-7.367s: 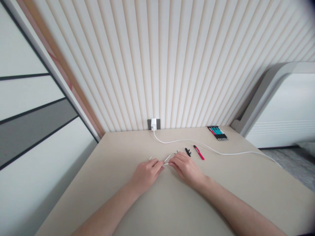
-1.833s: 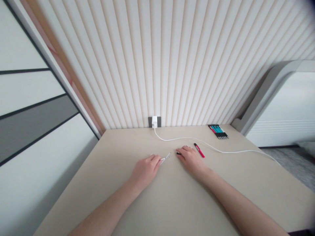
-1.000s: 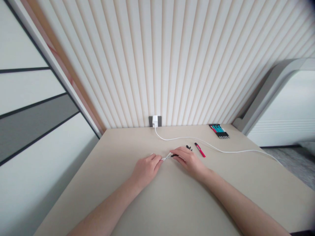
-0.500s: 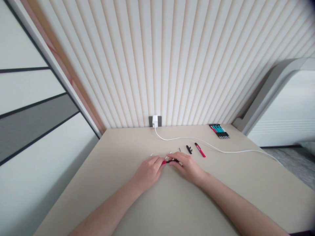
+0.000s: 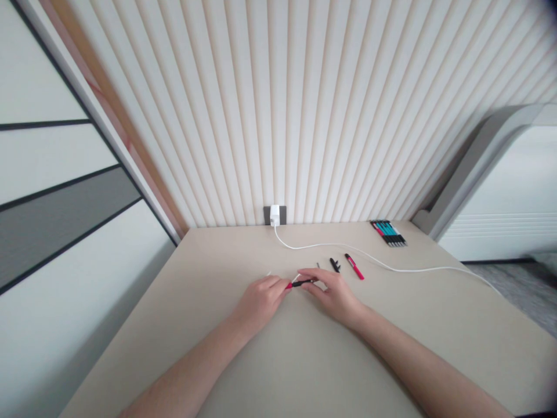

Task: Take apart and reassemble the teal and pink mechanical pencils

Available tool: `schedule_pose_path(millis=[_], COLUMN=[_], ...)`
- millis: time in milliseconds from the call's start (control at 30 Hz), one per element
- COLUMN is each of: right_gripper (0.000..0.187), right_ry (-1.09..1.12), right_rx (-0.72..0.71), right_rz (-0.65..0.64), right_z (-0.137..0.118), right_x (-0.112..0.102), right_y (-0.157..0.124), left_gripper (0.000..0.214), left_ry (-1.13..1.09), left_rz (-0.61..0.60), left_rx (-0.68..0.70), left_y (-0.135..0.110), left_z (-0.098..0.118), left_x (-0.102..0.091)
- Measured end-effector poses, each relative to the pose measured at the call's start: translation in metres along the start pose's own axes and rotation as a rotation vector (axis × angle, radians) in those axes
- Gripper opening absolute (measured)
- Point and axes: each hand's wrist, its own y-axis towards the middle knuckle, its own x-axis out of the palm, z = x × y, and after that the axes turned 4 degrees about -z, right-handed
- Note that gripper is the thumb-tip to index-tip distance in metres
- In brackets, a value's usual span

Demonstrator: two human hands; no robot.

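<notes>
A red and black pen (image 5: 300, 283) lies level between my hands, just above the desk. My left hand (image 5: 263, 295) is closed around its red end, which it mostly hides. My right hand (image 5: 333, 291) pinches the black end between thumb and fingers. A thin white stick (image 5: 296, 277), perhaps a refill, shows just behind the pen near my right fingertips. Beyond the right hand lie a black clip-like part (image 5: 335, 265) and a red pen part (image 5: 354, 267) with a black end. A tiny grey piece (image 5: 318, 265) sits left of them, possibly a spring.
Several blue, red and black pens (image 5: 389, 233) lie in a row at the back right of the desk (image 5: 278, 360). A white charger (image 5: 274, 215) is plugged into the wall, its white cable (image 5: 391, 269) running across to the right edge. A small clear piece (image 5: 268, 273) lies behind my left hand.
My right hand's fingers have shifted slightly along the pen, so more of its black part shows. The other pieces on the desk stay in place.
</notes>
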Motion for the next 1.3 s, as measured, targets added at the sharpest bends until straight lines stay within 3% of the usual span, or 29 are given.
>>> schedule_pose_path(millis=[167,433,600,733,933,1100,1300], right_gripper=[0.029,0.022,0.049,0.024,0.015,0.022,0.032], right_ry=[0.016,-0.087,-0.158,-0.210,-0.267,-0.278,-0.270], right_rx=[0.159,0.112,0.133,0.021,-0.051,0.000,0.002], right_rz=[-0.033,-0.123,-0.144,-0.071,-0.096,0.012,0.015], right_z=[0.001,-0.010,-0.006,-0.007,-0.007,0.002,0.009], right_x=[0.004,-0.001,-0.002,-0.006,-0.011,-0.019,-0.026], right_y=[-0.001,0.000,0.001,0.002,0.003,0.006,0.006], left_gripper=[0.021,0.021,0.023,0.018,0.020,0.018,0.016], left_ry=[0.053,0.059,0.069,0.063,0.035,-0.156,-0.637], left_rz=[-0.014,0.026,0.031,0.031,0.023,0.131,0.150], left_rx=[0.035,0.039,0.080,0.056,0.055,-0.077,-0.308], left_y=[0.001,0.001,0.002,0.003,0.003,0.002,0.004], left_z=[-0.002,-0.011,-0.010,-0.012,-0.011,-0.013,-0.023], left_x=[0.000,-0.003,-0.001,0.000,-0.002,0.000,0.004])
